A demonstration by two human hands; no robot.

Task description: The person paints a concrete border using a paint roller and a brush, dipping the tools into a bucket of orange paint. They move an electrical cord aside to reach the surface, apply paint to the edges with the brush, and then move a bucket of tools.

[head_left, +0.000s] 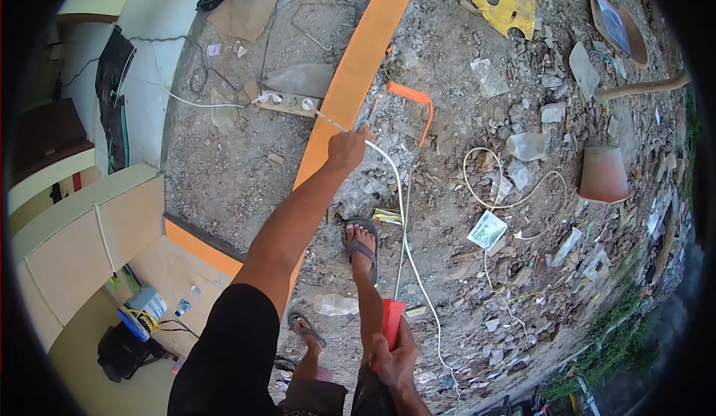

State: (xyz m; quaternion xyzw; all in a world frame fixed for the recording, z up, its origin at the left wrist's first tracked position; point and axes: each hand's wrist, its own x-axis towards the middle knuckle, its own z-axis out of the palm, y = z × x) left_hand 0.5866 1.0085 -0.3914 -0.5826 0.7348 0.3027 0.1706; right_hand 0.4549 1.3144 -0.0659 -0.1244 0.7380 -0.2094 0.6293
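My left hand (347, 149) reaches forward over the orange-painted ledge (354, 50), fingers closed around a white cable (400, 192). Just beyond it lies a power strip (287, 103) with several sockets. From the hand, the cable runs down across the rubble to the right of my legs. Low in the view, my right hand (397, 358) grips the red handle (390, 323) of what looks like a long paint roller. Its thin rod points away from me to an orange roller head (409, 93) above the rubble.
Broken stones and plastic litter cover the ground, with a reddish bucket (604, 173), a yellow sheet (506, 8) and a loose cord (514, 199) on the right. My sandalled foot (362, 244) stands near the ledge. Below left are a white paint pail (146, 302) and a black bag (123, 350).
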